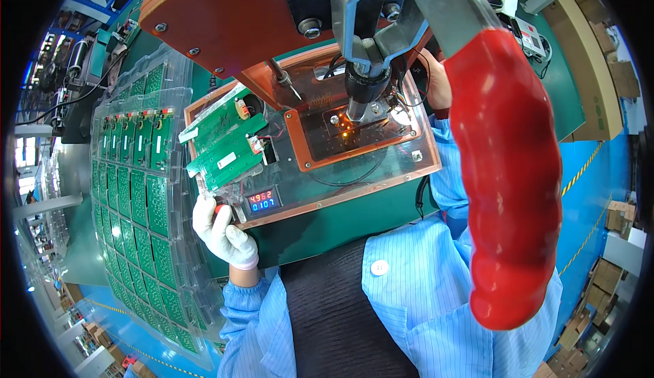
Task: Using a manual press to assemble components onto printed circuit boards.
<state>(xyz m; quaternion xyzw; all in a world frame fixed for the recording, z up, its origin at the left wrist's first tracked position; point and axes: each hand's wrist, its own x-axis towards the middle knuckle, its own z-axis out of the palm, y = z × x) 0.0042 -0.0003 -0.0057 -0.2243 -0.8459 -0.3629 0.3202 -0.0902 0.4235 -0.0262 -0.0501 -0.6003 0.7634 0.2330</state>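
Observation:
My left hand [223, 233], in a white glove, has its fingers curled in at the front left corner of a clear-topped test fixture [381, 180]. They close on a small red switch [219, 209] beside a digital meter [263, 201] with lit red and blue digits. My right hand [439, 83] is at the fixture's far right side, next to a black rounded object [417, 77]. Its fingers are mostly hidden. A toggle clamp's black plunger [366, 88] points down at an orange-framed window [306, 153], where small orange lights glow. Green circuit boards [228, 153] lie on the fixture's left part.
The clamp's large red handle [507, 180] hangs close in front on the right. Left of the fixture, clear plastic trays [180, 242] hold many green boards. A metal probe [286, 81] sticks down beside the orange block [211, 23]. A cardboard box [579, 51] stands at the far right.

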